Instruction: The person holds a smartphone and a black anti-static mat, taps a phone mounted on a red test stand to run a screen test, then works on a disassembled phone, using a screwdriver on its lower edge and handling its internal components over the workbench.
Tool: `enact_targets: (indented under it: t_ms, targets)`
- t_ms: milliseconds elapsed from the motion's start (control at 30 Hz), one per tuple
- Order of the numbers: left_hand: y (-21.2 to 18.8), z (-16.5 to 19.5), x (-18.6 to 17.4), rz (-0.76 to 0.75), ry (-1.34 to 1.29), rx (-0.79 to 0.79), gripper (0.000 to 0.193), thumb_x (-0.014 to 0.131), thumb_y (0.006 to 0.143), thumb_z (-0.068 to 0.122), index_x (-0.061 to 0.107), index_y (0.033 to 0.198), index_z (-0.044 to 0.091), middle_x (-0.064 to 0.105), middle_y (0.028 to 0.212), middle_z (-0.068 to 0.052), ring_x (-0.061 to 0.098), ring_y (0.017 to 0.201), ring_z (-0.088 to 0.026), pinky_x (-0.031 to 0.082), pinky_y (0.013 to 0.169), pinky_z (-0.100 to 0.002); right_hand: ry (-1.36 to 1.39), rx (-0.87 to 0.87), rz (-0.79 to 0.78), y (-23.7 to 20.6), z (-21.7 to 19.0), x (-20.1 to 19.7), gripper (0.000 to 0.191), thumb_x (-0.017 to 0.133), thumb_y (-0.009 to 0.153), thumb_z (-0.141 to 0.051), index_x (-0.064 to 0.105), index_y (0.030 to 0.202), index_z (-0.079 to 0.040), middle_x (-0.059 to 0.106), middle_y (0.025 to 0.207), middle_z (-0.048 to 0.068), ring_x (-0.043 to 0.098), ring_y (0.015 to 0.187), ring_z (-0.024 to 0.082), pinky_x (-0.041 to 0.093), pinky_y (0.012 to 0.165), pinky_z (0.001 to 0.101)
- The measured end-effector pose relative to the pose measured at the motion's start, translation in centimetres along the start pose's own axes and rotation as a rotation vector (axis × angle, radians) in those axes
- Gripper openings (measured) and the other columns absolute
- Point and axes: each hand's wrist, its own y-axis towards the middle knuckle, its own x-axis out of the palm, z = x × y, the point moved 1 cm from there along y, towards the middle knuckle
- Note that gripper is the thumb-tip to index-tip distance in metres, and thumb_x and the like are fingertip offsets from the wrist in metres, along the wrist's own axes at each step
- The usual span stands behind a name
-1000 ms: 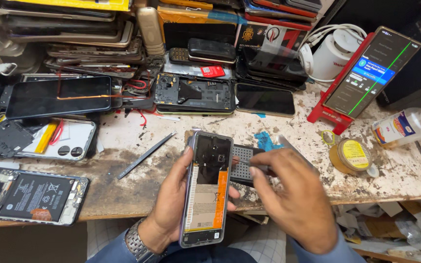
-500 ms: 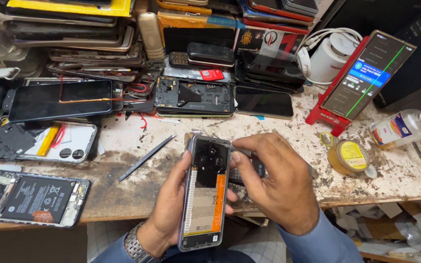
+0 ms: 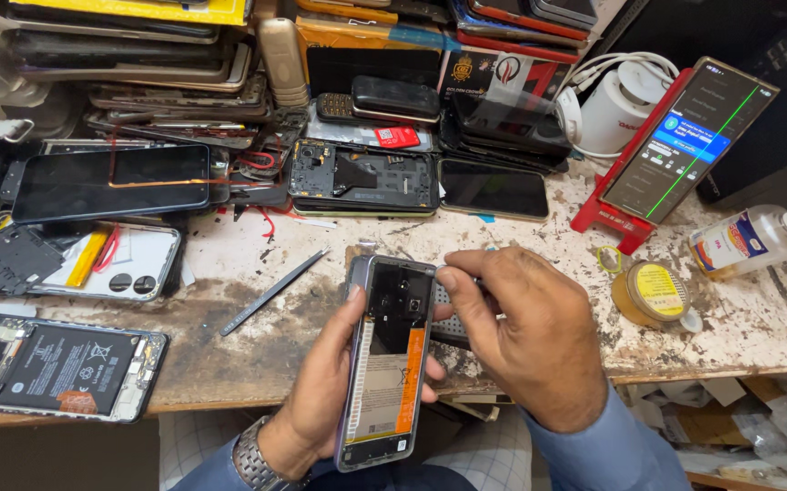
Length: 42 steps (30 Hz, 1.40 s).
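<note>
My left hand (image 3: 316,386) grips an opened phone (image 3: 384,359) with its back cover off, upright in front of me; its black board cover and battery with an orange strip show. My right hand (image 3: 525,332) rests beside the phone's upper right edge, thumb and forefinger pinched together at that corner. Whether something small sits between those fingertips I cannot tell. A dark perforated pad (image 3: 448,318) lies on the bench under my right hand, mostly hidden.
Black tweezers (image 3: 271,293) lie left of the phone. Opened phones (image 3: 57,368) (image 3: 362,177) and stacked handsets (image 3: 121,64) crowd the left and back. A lit phone on a red stand (image 3: 689,136), a yellow paste tin (image 3: 653,293) and a squeeze bottle (image 3: 748,238) stand on the right.
My right hand has moved up from the pad to the phone's upper right corner and pinched its fingers there. The left hand has kept the phone nearly still.
</note>
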Motion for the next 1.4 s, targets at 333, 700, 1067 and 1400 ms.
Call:
enact_targets:
  t_ms: [333,700,1067,1400]
  targets:
    - [0.0,0.0,0.0,-0.011,0.017,0.010,0.082,0.023,0.103,0.063,0.056,0.145,0.002,0.073,0.090,-0.016,0.073,0.074,-0.021,0.061,0.065,-0.030,-0.058,-0.218,-0.095,0.1,-0.2,-1.0,0.022,0.067,0.090,-0.003,0.063,0.112,-0.003,0.066,0.103,0.015,0.068,0.096,0.032,0.055,0.082,0.0390]
    - [-0.1,-0.2,0.0,-0.021,0.023,0.007,0.082,0.023,0.104,0.063,0.056,0.147,0.002,0.073,0.092,-0.015,0.074,0.076,-0.021,0.061,0.065,-0.030,-0.133,0.229,-0.126,0.0,-0.2,-0.8,0.035,0.069,0.094,-0.020,0.066,0.128,-0.013,0.070,0.093,0.012,0.068,0.084,0.024,0.055,0.074,0.0367]
    - [0.1,-0.2,-0.4,0.059,0.016,-0.013,0.081,0.025,0.102,0.063,0.056,0.139,-0.001,0.074,0.093,-0.019,0.074,0.076,-0.024,0.062,0.069,-0.033,0.022,0.286,-0.102,-0.9,0.5,-0.2,0.052,0.082,0.088,-0.023,0.059,0.132,-0.006,0.074,0.084,0.005,0.072,0.071,0.016,0.058,0.059,0.0298]
    - [-0.1,0.0,-0.3,-0.034,-0.026,0.006,0.084,0.024,0.105,0.064,0.057,0.145,-0.003,0.073,0.095,-0.018,0.074,0.079,-0.023,0.061,0.069,-0.032,0.046,0.009,0.062,-1.4,0.1,0.4,0.019,0.070,0.089,0.000,0.065,0.107,-0.001,0.068,0.105,0.013,0.071,0.095,0.023,0.057,0.083,0.0332]
